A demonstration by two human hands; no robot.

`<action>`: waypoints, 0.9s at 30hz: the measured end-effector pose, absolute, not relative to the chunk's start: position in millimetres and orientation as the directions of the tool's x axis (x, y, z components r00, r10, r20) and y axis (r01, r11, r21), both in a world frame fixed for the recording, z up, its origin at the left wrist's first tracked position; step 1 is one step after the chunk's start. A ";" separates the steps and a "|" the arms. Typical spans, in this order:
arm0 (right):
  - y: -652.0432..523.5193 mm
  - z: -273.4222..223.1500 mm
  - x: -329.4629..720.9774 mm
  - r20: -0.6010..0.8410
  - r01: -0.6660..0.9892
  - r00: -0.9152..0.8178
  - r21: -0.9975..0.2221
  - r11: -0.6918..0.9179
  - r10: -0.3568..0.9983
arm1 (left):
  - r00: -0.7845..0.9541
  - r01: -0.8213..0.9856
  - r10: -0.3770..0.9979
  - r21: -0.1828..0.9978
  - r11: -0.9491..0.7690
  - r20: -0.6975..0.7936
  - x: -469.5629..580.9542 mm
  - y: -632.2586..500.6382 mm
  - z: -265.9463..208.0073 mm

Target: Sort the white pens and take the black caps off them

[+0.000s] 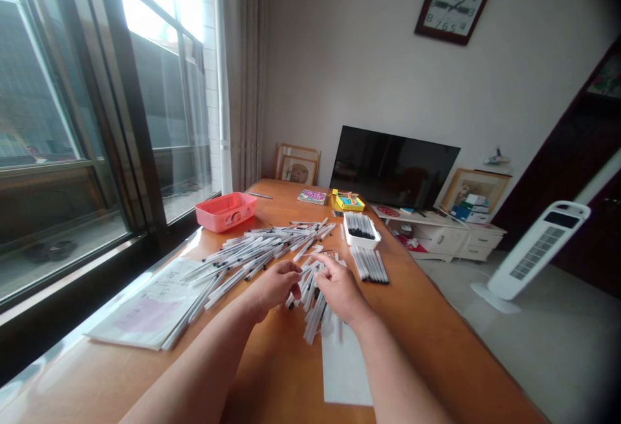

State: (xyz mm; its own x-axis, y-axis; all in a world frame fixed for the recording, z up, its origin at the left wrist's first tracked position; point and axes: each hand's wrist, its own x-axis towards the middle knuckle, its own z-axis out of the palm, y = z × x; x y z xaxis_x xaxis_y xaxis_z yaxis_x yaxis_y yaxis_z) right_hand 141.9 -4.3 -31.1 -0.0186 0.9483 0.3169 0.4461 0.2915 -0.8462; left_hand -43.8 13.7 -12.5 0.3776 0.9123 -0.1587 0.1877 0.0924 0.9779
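Observation:
My left hand (pixel 280 287) is over the table beside a small heap of pens (pixel 314 320), its fingers curled inward. Whatever it may hold is hidden. My right hand (pixel 339 287) faces it across the same heap, thumb and fingers bent together, with the index finger pointing left. Pens under and beside it are slightly blurred, and I cannot make out which of them it grips. These pens have whitish, translucent barrels and black ends. Beyond my left hand spreads a larger loose pile of pens (pixel 262 248). A white sheet of paper (pixel 345 372) lies partly under my right forearm.
Right of the hands, pens lie in a neat row (pixel 370 265) before a white container (pixel 363 240) full of pens. A red plastic basket (pixel 226 213), a stack of papers (pixel 145 314), a booklet (pixel 311 197) and a yellow box (pixel 348 200) share the wooden table (pixel 431 346).

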 end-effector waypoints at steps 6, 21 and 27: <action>-11.8 -32.1 127.5 0.328 0.473 -0.083 -0.818 0.327 0.941 | 0.452 -0.037 0.886 0.990 0.140 -0.108 -42.7 8.4 -4.2; -3.2 -28.0 133.1 0.247 0.111 0.127 -0.966 0.234 0.961 | 0.245 -0.371 0.952 0.925 -0.085 0.186 -42.9 12.5 -1.1; -8.3 -16.0 134.8 0.303 -0.107 0.200 -0.938 0.329 0.932 | 0.184 -0.280 0.973 0.956 -0.084 0.139 -42.7 16.8 -7.8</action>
